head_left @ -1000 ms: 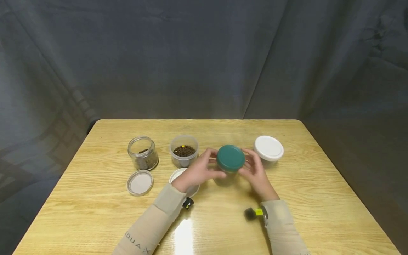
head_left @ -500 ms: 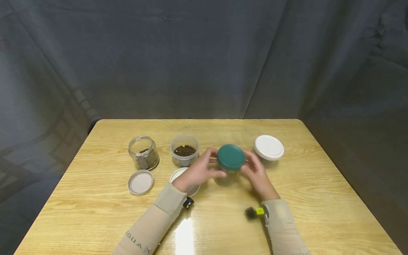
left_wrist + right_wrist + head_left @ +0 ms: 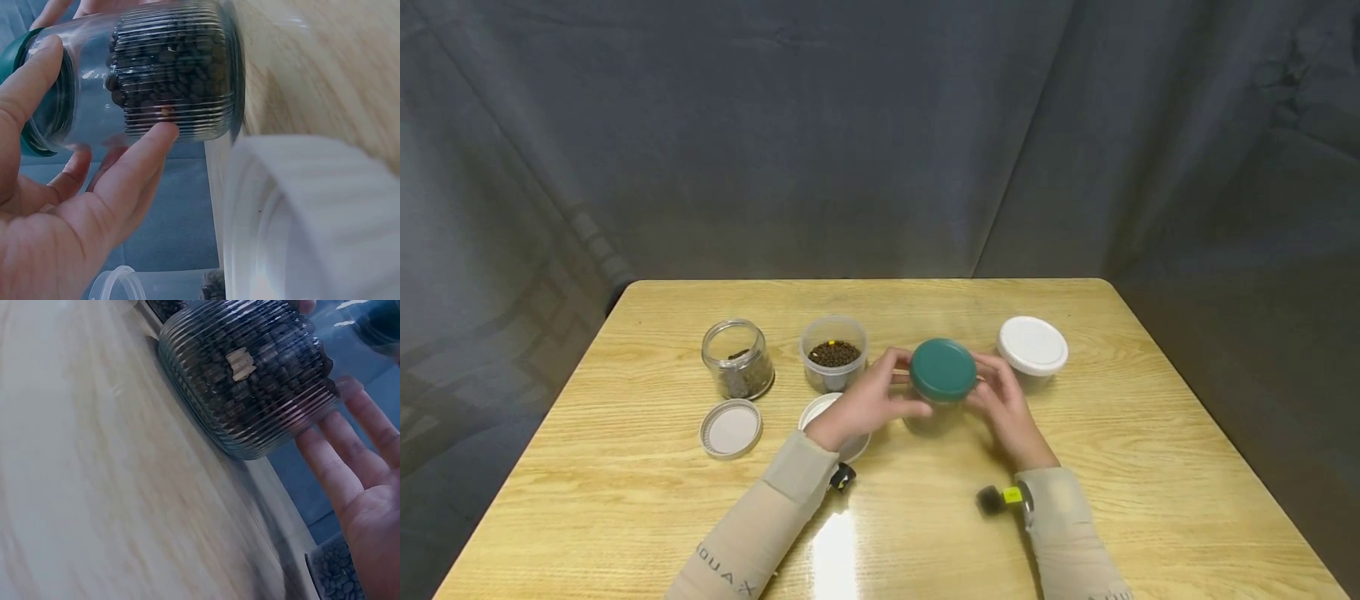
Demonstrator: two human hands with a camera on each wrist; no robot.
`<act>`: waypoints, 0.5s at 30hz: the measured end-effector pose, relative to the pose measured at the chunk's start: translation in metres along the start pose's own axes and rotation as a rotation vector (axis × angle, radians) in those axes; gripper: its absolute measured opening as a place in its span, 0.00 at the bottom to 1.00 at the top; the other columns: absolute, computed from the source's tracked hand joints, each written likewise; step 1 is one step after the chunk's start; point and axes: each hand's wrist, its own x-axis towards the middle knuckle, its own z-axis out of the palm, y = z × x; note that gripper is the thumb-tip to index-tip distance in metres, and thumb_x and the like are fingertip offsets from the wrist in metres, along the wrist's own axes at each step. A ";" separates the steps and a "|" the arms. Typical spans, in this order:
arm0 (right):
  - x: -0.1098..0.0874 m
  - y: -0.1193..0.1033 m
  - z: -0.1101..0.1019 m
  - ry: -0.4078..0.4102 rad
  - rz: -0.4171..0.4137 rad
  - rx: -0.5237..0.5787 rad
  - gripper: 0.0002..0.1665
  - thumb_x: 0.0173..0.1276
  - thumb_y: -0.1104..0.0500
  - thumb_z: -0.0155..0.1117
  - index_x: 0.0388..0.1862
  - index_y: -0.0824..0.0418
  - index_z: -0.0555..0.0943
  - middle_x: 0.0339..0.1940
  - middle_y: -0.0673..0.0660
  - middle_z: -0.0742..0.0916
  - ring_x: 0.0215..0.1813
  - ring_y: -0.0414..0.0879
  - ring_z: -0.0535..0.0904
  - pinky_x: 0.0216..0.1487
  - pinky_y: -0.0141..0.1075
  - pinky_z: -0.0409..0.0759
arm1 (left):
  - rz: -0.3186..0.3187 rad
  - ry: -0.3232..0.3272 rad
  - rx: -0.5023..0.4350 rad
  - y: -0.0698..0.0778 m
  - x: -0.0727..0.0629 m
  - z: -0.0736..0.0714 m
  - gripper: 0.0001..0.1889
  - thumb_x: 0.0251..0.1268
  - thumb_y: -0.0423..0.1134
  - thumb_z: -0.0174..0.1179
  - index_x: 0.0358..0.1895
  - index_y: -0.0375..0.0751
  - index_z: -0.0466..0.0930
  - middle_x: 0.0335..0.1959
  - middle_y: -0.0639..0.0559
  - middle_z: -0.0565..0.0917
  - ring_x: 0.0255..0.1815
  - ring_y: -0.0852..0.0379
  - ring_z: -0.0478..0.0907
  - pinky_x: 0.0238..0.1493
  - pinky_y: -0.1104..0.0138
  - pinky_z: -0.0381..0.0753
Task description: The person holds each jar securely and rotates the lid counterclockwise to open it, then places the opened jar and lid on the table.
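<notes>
A clear ribbed jar [image 3: 172, 69] with a green lid [image 3: 943, 370] stands upright between my two hands, its base right at the tabletop. Dark pellets fill its lower part, and a pale piece [image 3: 240, 364] shows among them. My left hand [image 3: 876, 400] holds the jar from the left, thumb near the neck and fingers along the ribbed side. On the opposite side, my right hand [image 3: 1006, 408] holds it too, fingers against the wall in the right wrist view. From the head view, the lid covers most of the jar body.
Left of the hands stand an open glass jar [image 3: 748, 379] and an open plastic tub [image 3: 833, 375], both with dark pellets. A loose lid [image 3: 731, 429] lies before the jar; a white lid [image 3: 817, 408] is partly under my left wrist. A white-lidded container [image 3: 1032, 345] stands right.
</notes>
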 end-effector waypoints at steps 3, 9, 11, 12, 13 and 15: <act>0.001 0.001 0.000 -0.012 -0.006 -0.048 0.29 0.79 0.60 0.57 0.76 0.56 0.66 0.69 0.52 0.75 0.64 0.42 0.78 0.59 0.37 0.82 | 0.008 0.004 0.003 -0.001 0.000 0.000 0.36 0.59 0.39 0.74 0.66 0.38 0.64 0.66 0.44 0.73 0.69 0.43 0.73 0.70 0.54 0.73; 0.003 0.001 0.001 -0.018 -0.054 -0.154 0.38 0.73 0.66 0.62 0.79 0.63 0.61 0.76 0.64 0.69 0.65 0.38 0.76 0.64 0.31 0.76 | 0.008 0.009 0.001 -0.001 0.000 0.000 0.36 0.58 0.40 0.75 0.66 0.38 0.64 0.66 0.44 0.73 0.68 0.44 0.73 0.70 0.55 0.73; 0.003 0.001 0.002 -0.016 -0.057 -0.161 0.38 0.73 0.67 0.62 0.79 0.64 0.61 0.77 0.67 0.68 0.65 0.37 0.76 0.64 0.30 0.77 | 0.008 0.008 0.000 -0.001 -0.001 0.000 0.36 0.58 0.40 0.75 0.66 0.39 0.65 0.66 0.44 0.73 0.68 0.44 0.73 0.70 0.55 0.73; 0.003 0.000 0.003 -0.015 -0.058 -0.164 0.38 0.73 0.67 0.62 0.79 0.64 0.61 0.77 0.67 0.68 0.65 0.37 0.75 0.64 0.30 0.76 | 0.007 0.008 0.000 -0.001 -0.001 0.000 0.36 0.58 0.40 0.75 0.66 0.39 0.65 0.66 0.45 0.73 0.68 0.44 0.73 0.70 0.55 0.73; 0.003 0.000 0.003 -0.011 -0.058 -0.171 0.38 0.73 0.67 0.62 0.79 0.63 0.61 0.77 0.66 0.68 0.65 0.37 0.75 0.64 0.30 0.76 | 0.007 0.007 0.000 -0.001 -0.001 0.000 0.36 0.58 0.40 0.75 0.66 0.39 0.65 0.66 0.45 0.73 0.68 0.44 0.73 0.70 0.54 0.73; 0.003 0.000 0.003 -0.007 -0.061 -0.173 0.38 0.73 0.67 0.61 0.79 0.63 0.61 0.77 0.65 0.69 0.66 0.38 0.75 0.65 0.30 0.75 | 0.008 0.006 0.001 -0.001 -0.001 0.000 0.36 0.58 0.40 0.75 0.67 0.39 0.65 0.66 0.44 0.73 0.68 0.44 0.73 0.70 0.54 0.73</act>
